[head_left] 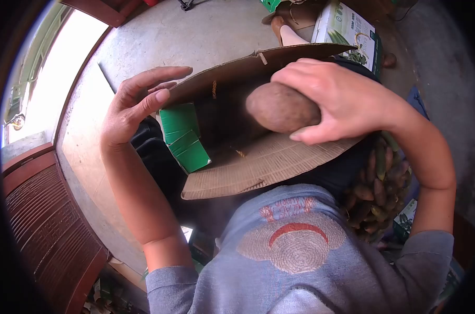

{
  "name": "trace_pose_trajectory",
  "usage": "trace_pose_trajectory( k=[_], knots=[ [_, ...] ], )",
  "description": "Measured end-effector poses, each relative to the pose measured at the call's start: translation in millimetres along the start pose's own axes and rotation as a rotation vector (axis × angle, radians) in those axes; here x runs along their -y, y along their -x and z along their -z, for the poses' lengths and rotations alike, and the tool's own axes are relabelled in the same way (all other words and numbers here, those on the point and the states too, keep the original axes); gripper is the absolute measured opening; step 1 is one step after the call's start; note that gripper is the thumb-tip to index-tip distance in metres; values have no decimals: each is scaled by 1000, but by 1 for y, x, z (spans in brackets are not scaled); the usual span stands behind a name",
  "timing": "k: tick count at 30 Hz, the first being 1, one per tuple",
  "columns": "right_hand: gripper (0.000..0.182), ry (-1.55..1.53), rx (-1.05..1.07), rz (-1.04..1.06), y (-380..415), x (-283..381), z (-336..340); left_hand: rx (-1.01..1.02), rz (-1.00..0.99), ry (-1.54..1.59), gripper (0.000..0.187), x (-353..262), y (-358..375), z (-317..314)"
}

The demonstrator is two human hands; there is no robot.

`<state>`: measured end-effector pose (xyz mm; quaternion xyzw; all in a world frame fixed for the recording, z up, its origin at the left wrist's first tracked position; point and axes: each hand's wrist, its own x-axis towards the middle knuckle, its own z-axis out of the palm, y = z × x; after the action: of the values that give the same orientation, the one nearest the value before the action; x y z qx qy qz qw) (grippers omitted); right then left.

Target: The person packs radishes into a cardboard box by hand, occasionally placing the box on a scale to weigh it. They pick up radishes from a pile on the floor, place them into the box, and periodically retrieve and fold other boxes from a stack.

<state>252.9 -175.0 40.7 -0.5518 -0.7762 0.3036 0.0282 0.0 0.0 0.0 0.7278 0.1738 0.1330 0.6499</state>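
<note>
A large brown sweet potato (282, 109) is in my right hand (332, 97), whose fingers and thumb wrap round its right end. It is held over an open cardboard box (279, 159), whose flaps spread towards and away from me. My left hand (138, 102) is at the box's left end, fingers stretched along the outside of the far flap and thumb by its corner. Below that hand, a green inner flap (182, 133) folds into the box. The dark inside of the box is hard to make out.
Several long tubers (376, 191) lie heaped at my right side. A white printed carton (347, 31) stands at the back right on the concrete floor (206, 31). A brown slatted panel (49, 225) stands at the left.
</note>
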Motion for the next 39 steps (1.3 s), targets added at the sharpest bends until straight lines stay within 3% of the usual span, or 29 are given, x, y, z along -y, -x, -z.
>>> trace_pose_trajectory(
  k=[1,3,9,12,14,16,17,18,22,24,26,28,29,31,32,33,34,35,36,39],
  knots=[
    [49,6,5,-3,1,0,1,-8,6,4,39,0,-1,-3],
    [48,28,328,-123,-44,15,-14,-2,59,12,35,-3,9,4],
    [68,280,249,-14,-104,-18,-82,21,99,33,31,-3,5,4],
    [65,317,114,47,-87,-20,-79,35,55,24,31,-2,4,3],
    [50,73,82,-45,-57,-13,-52,26,13,23,31,-1,4,0],
    [44,77,-98,-71,-14,-3,-17,27,65,32,31,-2,4,1],
    [41,47,-417,28,10,-5,-12,30,93,38,31,-2,4,1],
    [39,39,-604,36,33,-3,-4,-2,82,36,32,-1,5,0],
    [31,-27,-1260,-332,150,-31,-26,-107,41,78,37,0,5,-5],
    [31,-233,-1398,-681,213,-59,-70,-152,22,67,40,4,4,-2],
    [32,-455,-1389,-816,284,-113,-155,-243,65,33,40,8,3,1],
    [38,-592,-1103,-1248,328,-134,-243,-312,107,10,41,18,2,10],
    [44,-478,-847,-1429,321,-115,-261,-344,151,-34,41,17,2,12],
    [60,-486,-762,-1455,350,-132,-380,-401,237,-125,42,13,4,13],
    [69,-610,-480,-1606,348,-122,-407,-379,261,-171,42,15,7,19],
    [71,-610,-352,-1554,335,-100,-418,-392,263,-241,43,11,10,19],
    [68,-363,-74,-1360,351,-121,-502,-390,274,-264,44,12,16,28],
    [69,-451,55,-1366,339,-100,-510,-385,284,-288,44,14,21,35],
    [70,-515,124,-1371,325,-85,-513,-429,312,-372,44,10,25,33],
    [73,-636,289,-1356,302,-58,-529,-309,396,-737,47,11,38,50]
  ],
)
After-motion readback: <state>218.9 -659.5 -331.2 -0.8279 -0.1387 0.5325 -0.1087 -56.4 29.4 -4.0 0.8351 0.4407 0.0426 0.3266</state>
